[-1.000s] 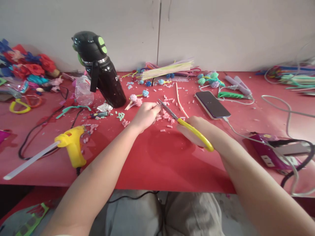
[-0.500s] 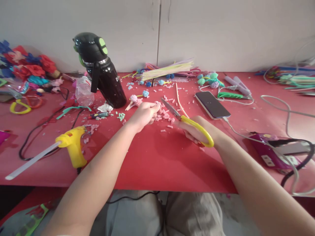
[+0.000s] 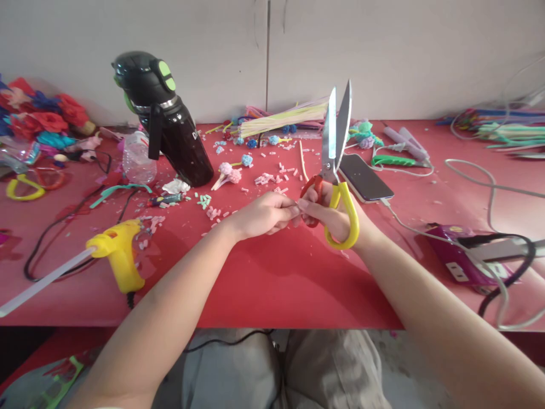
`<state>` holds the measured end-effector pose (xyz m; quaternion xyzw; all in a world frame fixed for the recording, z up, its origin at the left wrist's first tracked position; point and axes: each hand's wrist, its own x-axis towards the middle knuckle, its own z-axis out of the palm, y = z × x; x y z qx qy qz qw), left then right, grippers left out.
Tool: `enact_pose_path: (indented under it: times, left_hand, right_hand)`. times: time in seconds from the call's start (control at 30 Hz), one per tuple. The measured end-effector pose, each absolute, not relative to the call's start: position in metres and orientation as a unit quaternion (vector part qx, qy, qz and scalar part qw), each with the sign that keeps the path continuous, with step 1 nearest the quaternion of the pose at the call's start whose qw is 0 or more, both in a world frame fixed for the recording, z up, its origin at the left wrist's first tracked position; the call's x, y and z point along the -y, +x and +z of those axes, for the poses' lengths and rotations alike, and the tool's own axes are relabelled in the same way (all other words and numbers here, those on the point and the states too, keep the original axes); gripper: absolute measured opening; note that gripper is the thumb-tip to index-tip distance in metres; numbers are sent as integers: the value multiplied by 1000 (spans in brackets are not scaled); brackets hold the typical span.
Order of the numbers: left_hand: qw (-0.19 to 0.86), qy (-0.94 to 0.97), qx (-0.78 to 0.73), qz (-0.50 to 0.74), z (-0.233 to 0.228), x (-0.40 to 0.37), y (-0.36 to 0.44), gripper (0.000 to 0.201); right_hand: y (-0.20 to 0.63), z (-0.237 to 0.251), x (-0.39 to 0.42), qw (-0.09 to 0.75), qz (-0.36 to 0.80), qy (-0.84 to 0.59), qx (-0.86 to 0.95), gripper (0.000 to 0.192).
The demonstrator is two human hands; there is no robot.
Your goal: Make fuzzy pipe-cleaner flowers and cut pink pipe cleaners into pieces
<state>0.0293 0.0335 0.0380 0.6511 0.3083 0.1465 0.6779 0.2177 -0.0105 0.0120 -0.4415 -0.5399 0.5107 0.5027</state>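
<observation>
The right hand [image 3: 330,213] grips a pair of scissors [image 3: 336,165] through the yellow and red handles, blades upright and slightly parted above the red table [image 3: 264,284]. The left hand [image 3: 264,215] meets it fingertip to fingertip, fingers pressed together; whether they pinch anything between them is too small to tell. Small pink cut pieces [image 3: 268,177] lie scattered just behind the hands. A phone [image 3: 361,177] lies behind the scissors. A yellow glue gun [image 3: 117,253] rests well to the left, a black bottle [image 3: 164,116] behind it.

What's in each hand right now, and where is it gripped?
Right hand holds the scissors by their handles, blades up. Left hand fingertips meet the right's; anything pinched there is too small to tell.
</observation>
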Motion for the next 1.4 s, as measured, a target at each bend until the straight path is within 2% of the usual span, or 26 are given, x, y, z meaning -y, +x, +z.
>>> enact_pose_path:
  times: [0.13,0.27,0.43,0.57,0.7,1.2,1.4]
  left_hand:
    - [697,638,-301,131,41,-36,23,34]
    - [658,657,-331,161,41,-37,24,37]
    - [578,645,-393,308,39,-47,19,36]
    - [530,608,-409,428,41,-57,10,36]
    - [503,589,-415,477,48,-57,7,39]
    - [439,710,-399,379,38,-53,9,41]
    - [444,711,-392,379,39,-51,10,41]
  right_hand:
    - [221,13,11,510,485,-435,562,43]
    - [223,14,9,499,421,-489,579,39]
    - [231,24,14,405,364,-618,568,55]
    - [235,29,21,294,345,-631,630,62]
    - [231,30,26,226,323,-629,670,63]
    - [223,29,25,204,301,-637,680,62]
    - [221,35,31,172,239,-669,683,60]
